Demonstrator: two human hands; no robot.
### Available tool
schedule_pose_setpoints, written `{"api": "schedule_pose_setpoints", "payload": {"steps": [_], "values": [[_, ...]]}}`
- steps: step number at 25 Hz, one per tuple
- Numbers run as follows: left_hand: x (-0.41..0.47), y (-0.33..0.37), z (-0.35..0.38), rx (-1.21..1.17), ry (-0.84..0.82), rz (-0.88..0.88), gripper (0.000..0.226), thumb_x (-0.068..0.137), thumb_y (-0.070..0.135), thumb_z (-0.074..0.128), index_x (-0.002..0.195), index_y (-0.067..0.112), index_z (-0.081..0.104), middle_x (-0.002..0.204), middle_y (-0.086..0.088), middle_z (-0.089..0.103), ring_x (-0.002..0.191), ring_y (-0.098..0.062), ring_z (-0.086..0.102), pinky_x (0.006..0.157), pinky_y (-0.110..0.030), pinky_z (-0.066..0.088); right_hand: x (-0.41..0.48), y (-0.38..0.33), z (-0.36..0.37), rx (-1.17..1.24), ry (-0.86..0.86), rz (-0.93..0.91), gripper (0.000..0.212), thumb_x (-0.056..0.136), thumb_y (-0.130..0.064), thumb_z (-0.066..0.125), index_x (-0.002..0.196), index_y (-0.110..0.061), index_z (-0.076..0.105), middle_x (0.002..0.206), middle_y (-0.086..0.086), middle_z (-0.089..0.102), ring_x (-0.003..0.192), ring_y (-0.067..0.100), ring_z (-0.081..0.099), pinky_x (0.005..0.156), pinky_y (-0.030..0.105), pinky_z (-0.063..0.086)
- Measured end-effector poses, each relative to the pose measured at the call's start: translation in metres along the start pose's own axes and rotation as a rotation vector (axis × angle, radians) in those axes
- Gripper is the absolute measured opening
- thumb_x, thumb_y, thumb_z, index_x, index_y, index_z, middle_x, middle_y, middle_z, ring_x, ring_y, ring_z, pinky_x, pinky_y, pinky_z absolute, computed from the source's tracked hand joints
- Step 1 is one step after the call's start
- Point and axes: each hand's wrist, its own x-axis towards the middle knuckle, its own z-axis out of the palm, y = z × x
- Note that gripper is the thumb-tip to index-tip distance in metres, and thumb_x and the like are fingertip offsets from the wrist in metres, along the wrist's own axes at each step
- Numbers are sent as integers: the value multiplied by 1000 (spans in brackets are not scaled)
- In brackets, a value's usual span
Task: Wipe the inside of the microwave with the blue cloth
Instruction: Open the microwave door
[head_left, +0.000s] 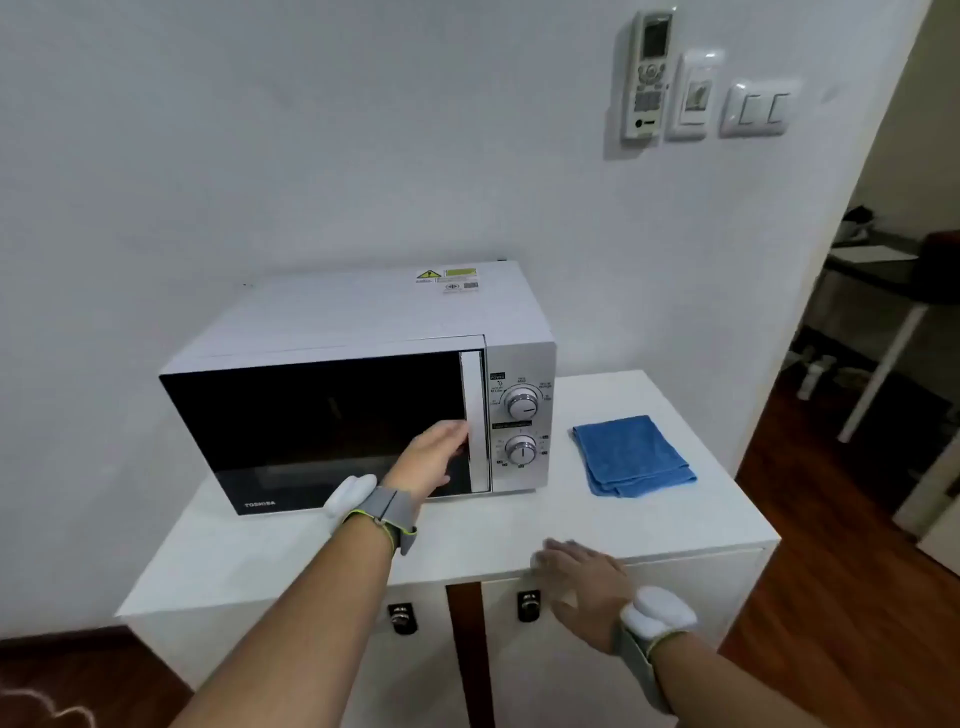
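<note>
A person stands at a white bench (519, 525) set against a white wall, both forearms reaching forward. A white microwave (374, 322) sits on the bench with its dark glass door (311, 421) facing the person and apparently shut; its long axis runs left to right along the wall. Two dials occupy a panel on its right side.

The left hand (434, 457) is up against the door beside the vertical silver handle (475, 421). Its fingers (457, 434) are loosely extended, the tips at the handle's edge; whether they have curled around it cannot be told. The right hand (582, 571) hovers low over the bench's front edge, spread flat and holding nothing; it looks blurred.

The blue cloth (631, 457) lies folded flat on the bench just right of the microwave, near its control panel but not touching it. It is roughly rectangular, its longer side running away from the person and slanting slightly, with layered folds showing at the near edge.

The step in hand appears to be opening the door; no wiping has begun. Next, the left fingers likely need to hook the handle and swing the door out leftward, while the free right hand is well placed to reach for the cloth.
</note>
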Motion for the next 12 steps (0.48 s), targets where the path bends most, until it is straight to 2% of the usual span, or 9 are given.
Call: {"api": "schedule_pose_setpoints", "payload": {"steps": [2,4,6,8,10,12], "values": [[7,-2,10,-3,44,23,21,94,38,39,108,27,51,115,4,52,107,-14,47,90,-33,39,2,8,4,-107,-18,-50,66,82,-34,46,142,-39,21,157,-19,12,146,6,7,120,34,6],[10,-2,14,-7,98,29,25,95,34,39,112,20,51,112,0,52,104,-15,47,87,-31,39,1,13,6,-157,-18,-62,69,80,-33,46,143,-40,17,158,-19,10,146,7,4,119,35,6],[9,1,16,21,126,57,31,95,30,40,118,12,50,111,-5,53,103,-17,48,82,-29,42,3,12,3,-170,-30,-70,70,81,-33,47,143,-39,17,158,-19,10,147,7,5,119,35,7],[2,4,18,83,146,93,31,94,28,42,116,8,51,105,-7,55,99,-19,50,78,-29,44,7,10,-3,-187,-49,-72,69,82,-34,49,144,-38,18,158,-18,10,147,9,6,120,35,8],[-22,-3,18,120,133,126,28,93,30,44,110,11,54,103,-8,59,98,-22,56,87,-33,46,10,10,-7,-191,-83,-74,69,81,-35,49,143,-36,19,158,-16,11,147,11,8,120,36,11],[-63,-19,5,-7,57,97,26,91,34,48,106,15,59,101,-6,64,96,-19,61,85,-28,50,13,5,-9,-202,-66,-76,65,81,-34,49,141,-33,25,157,-12,19,145,15,16,118,36,18]]}}
